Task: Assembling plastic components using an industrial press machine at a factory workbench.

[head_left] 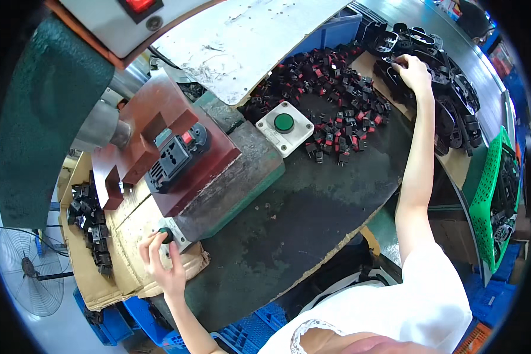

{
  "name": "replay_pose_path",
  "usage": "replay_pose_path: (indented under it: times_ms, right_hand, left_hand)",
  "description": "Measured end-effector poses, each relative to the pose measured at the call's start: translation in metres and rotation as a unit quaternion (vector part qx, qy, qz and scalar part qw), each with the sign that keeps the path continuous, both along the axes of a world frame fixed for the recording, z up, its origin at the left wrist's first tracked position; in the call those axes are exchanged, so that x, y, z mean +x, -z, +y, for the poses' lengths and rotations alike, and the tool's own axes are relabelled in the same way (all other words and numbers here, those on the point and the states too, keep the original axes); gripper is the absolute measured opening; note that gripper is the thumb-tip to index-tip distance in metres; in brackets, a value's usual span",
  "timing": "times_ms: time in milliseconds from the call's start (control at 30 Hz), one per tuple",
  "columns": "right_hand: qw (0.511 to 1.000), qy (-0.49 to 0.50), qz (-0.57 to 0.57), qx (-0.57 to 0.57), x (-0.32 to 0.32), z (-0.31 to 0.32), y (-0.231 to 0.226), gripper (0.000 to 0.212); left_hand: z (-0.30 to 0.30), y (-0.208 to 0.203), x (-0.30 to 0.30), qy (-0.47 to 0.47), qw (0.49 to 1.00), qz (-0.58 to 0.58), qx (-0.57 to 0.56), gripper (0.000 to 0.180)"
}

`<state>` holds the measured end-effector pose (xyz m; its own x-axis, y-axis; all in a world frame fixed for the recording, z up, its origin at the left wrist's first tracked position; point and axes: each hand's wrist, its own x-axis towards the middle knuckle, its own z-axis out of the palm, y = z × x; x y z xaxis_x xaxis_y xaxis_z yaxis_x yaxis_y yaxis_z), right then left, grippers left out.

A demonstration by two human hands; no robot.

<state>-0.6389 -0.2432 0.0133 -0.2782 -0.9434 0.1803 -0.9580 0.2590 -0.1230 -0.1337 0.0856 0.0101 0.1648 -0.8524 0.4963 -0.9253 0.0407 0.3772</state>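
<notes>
My left hand is at the lower left, with its fingers apart and its fingertips on a dark round push button on a pale box. My right hand reaches to the far right, its fingers closed on the edge of a black plastic housing in a heap of similar ones. Between the hands, a black socket housing with a red switch in it sits on a dark red fixture block. A brown-red press head stands right beside and partly over it.
A green push button on a white box stands beside the fixture. Behind it lies a heap of red and black rocker switches. A cardboard box with black parts is at left, and a green basket of parts at right.
</notes>
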Motion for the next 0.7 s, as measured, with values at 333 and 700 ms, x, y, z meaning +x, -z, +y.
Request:
replay_pose_path:
  times_ms: [333,700]
  right_hand:
    - [0.926,-0.113,-0.21,-0.292,-0.008,-0.007,0.01,0.029]
    - [0.984,0.036,-0.073,-0.161,-0.013,-0.001,0.007,0.026]
  left_hand:
    - [0.001,0.007,0.001,-0.003,1.0,-0.013,-0.011,0.022]
    - [-0.074,-0.036,-0.03,0.055,0.998,-0.035,0.007,0.055]
